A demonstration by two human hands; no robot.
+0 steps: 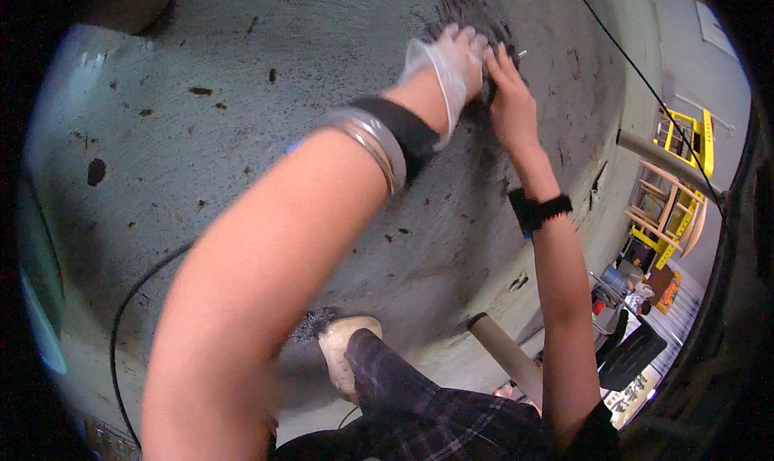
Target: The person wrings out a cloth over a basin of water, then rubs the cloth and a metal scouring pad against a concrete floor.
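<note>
My left hand [459, 59], in a loose clear plastic glove, reaches down onto a dark, blurred patch of loose black material [468, 10] on the stained concrete floor [242, 146]. Close against it, my bare right hand [511, 98] points its fingers toward the gloved one, at the patch's edge. Motion blur and the hands themselves hide whether either one grips anything. A short pale stick-like piece [523, 53] shows just beyond the right fingers. Black bands circle both wrists, and a clear ring sits on my left forearm.
A black cable [124, 304] curves over the floor at left; another dark cable [635, 56] crosses at upper right. Grey cylindrical posts [502, 343] stand at right, with a yellow frame [689, 140] and wooden chair [665, 210] beyond. My pale shoe [338, 346] is below.
</note>
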